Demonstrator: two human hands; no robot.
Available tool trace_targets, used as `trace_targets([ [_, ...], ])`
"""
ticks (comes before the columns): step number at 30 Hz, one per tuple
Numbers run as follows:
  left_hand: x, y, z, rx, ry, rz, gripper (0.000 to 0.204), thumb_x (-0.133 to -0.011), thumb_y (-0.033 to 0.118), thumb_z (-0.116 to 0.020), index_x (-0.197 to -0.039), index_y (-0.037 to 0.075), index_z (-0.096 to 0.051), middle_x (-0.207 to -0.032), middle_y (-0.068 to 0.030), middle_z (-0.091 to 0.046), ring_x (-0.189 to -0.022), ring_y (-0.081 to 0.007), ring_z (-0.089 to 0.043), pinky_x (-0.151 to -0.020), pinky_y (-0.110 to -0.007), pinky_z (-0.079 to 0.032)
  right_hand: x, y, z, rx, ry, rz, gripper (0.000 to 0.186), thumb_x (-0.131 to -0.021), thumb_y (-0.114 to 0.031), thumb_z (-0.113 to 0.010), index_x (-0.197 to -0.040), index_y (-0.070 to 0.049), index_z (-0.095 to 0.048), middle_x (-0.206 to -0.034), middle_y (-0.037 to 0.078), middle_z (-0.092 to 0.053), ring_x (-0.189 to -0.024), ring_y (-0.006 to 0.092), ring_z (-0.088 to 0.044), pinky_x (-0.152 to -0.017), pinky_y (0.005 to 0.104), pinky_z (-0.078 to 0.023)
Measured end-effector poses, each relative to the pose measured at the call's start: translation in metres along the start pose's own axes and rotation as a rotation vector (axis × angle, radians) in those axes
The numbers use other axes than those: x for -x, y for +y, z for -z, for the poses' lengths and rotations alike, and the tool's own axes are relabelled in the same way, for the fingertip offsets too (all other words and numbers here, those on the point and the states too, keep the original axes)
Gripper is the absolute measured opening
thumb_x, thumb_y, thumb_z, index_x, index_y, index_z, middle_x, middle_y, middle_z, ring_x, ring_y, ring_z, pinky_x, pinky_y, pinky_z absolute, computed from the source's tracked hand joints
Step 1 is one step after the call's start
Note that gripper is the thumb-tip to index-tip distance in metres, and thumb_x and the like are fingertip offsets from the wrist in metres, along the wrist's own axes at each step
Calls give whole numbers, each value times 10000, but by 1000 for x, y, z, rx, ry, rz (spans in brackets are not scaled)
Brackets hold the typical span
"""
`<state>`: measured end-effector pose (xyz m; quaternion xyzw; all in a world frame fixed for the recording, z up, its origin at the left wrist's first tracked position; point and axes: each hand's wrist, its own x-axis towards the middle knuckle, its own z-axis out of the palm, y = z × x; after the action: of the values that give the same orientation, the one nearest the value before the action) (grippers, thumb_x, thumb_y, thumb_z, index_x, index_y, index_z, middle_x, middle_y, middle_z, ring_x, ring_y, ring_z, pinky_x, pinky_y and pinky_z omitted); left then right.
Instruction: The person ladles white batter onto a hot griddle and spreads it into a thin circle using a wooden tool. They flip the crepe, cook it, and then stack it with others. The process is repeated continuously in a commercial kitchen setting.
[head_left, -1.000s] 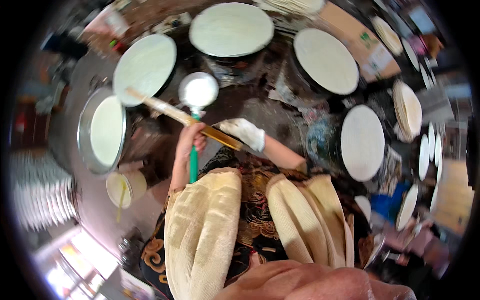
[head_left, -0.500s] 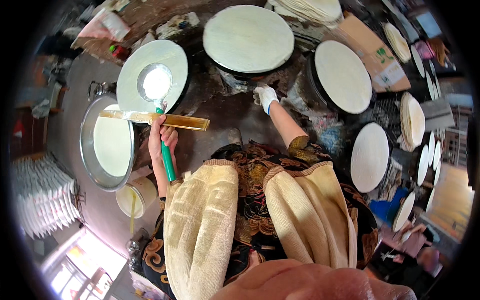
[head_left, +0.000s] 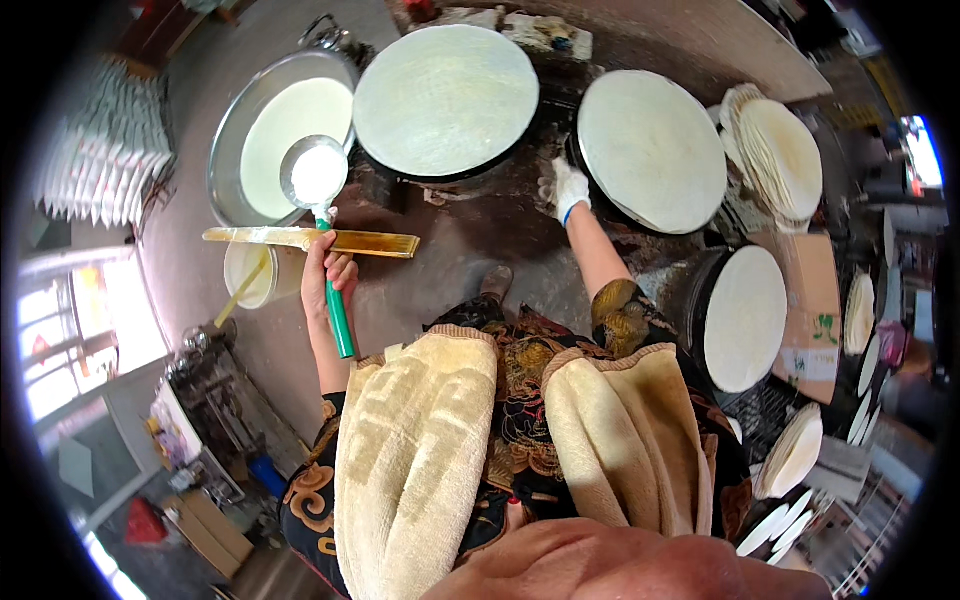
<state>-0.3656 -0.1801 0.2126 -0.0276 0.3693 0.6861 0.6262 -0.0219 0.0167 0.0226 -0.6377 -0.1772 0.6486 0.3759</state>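
My left hand [head_left: 338, 270] is closed round the green handle of a ladle [head_left: 340, 325] and also pinches a flat wooden spreader [head_left: 375, 243] lying crosswise. The ladle's round bowl shows bright white and overlaps the near edge of a metal basin [head_left: 222, 165] of pale batter [head_left: 290, 130]. White glove on, my right hand [head_left: 566, 190] is at the near left side of a round griddle covered with a pale sheet [head_left: 652, 150]. Its fingers look loosely bent and apart, with nothing visible in them. Another sheet-covered griddle [head_left: 445, 100] stands between the basin and that one.
A third covered griddle [head_left: 744, 320] stands at the right, beside a cardboard box [head_left: 808, 290]. Stacks of pale round sheets [head_left: 780, 155] lie at the far right. A white bucket [head_left: 250, 275] with a stick stands below the basin. A towel [head_left: 420, 450] hangs over my front.
My view has turned leftward, so griddles and basin appear shifted right. The ladle, earlier over a covered griddle, now overlaps the basin. My right hand is beside a different griddle.
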Motion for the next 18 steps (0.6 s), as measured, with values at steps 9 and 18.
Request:
trace_targets([
  [9,20,-3,16,111,109,-16,164,-921,77,-508,-767,65,-453,-489,36,-399,-327,-59,-375,-270,-190,-322,40,29,-55,525,-201,99,277,-878,-263,-469,-808,-55,-639,-699,81,-640,-473,112,-463,-391,267,-345],
  [18,25,6,29,136,150,-100,215,-917,88,-515,-718,81,-433,-484,36,-405,-320,-56,-364,-266,-191,-301,90,73,-155,1070,-862,326,331,-835,-291,-511,-965,-33,-673,-869,161,-673,-744,267,-664,-727,370,-505],
])
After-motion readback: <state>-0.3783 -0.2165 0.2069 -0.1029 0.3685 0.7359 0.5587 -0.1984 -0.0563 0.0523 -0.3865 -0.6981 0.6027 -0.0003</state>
